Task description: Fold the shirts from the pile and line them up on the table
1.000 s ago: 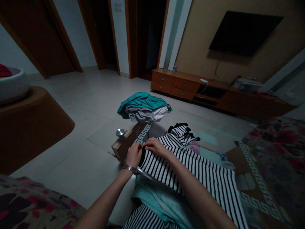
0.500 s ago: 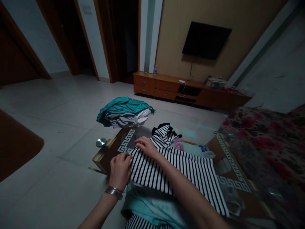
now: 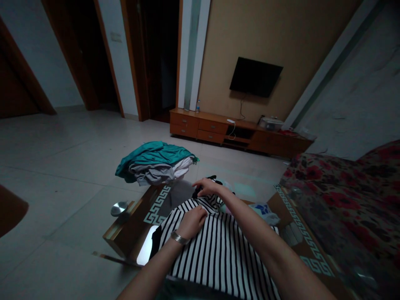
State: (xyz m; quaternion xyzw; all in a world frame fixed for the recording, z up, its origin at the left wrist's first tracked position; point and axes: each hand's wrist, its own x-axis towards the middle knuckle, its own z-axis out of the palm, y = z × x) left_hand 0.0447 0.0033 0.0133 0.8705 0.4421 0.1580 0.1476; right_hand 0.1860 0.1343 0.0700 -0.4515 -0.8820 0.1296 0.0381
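A black-and-white striped top (image 3: 215, 254) with black trim lies spread over a glass-topped table (image 3: 134, 229). Wearing a silver bracelet, my left hand (image 3: 193, 221) rests on its upper middle, fingers curled down and closed on the striped cloth. Just beyond, my right hand (image 3: 208, 187) has its fingers bent around the black-trimmed end of the top; the fingertips are partly lost in the dark fabric. My right forearm crosses the right part of the top. Dark cloth shows dimly below its near edge.
Teal, grey and white clothes (image 3: 156, 162) are piled at the table's far left corner. A round metal disc (image 3: 119, 209) sits at the left edge. A plastic bag (image 3: 265, 213) lies right of the top. Beyond stand a TV cabinet (image 3: 212, 128) and a flower-patterned sofa (image 3: 337, 183).
My left hand has moved from the top's left edge to its middle. My right hand has shifted toward the black-trimmed end. The left part of the top is now turned differently, showing black trim.
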